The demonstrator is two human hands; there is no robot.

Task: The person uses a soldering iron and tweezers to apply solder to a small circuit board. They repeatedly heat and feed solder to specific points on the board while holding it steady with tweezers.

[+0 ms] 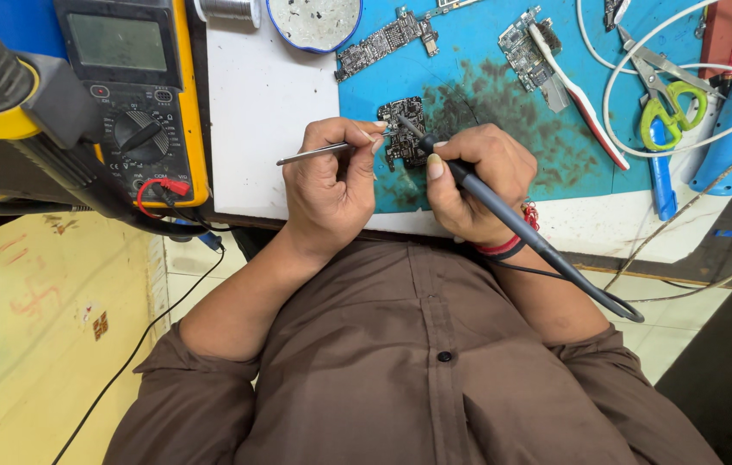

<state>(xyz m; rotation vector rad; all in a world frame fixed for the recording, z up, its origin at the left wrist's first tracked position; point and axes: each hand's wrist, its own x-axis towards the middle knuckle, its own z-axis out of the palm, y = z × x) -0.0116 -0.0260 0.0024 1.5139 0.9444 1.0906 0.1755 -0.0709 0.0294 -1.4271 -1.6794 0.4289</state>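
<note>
- Head view: left hand pinched tweezers; right hand gripped a soldering iron, tip on the board, centre of the blue mat.
- Step judged: soldering under way; the next move would call for a steady tip.

One screen only — the yellow multimeter's grey rectangular display, blank, at upper left.

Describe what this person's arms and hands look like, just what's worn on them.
Both hands, left hand and right hand, are bare, no gloves. Brown shirt sleeves are pushed up near the elbows. The right wrist wears red and black bands with a small red charm.
</note>
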